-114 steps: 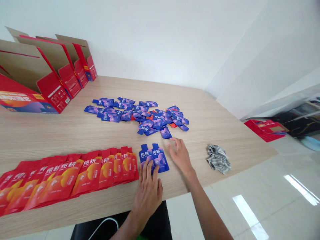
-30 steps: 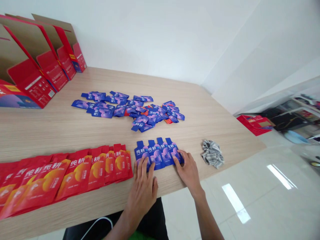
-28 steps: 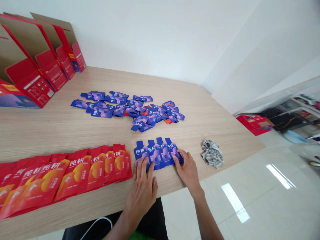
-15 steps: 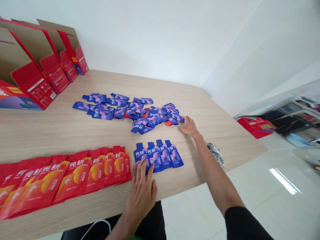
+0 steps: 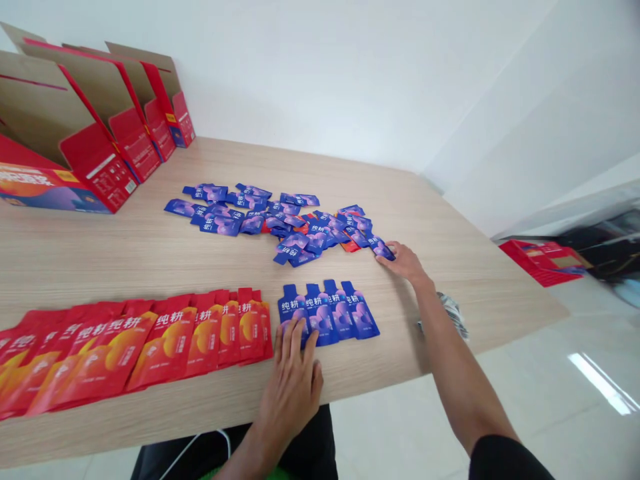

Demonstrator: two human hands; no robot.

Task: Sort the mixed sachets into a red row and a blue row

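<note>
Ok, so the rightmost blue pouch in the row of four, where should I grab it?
I'd pinch the rightmost blue pouch by its right long edge, coming low from the right. It lies flat, neck pointing away from you; that edge meets no other pouch, while the next pouch crowds its left side.

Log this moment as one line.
left hand: touching left end of four lined-up flat blue pouches | right hand: pinching another flat blue pouch | overlapping flat red pouches: further left
</note>
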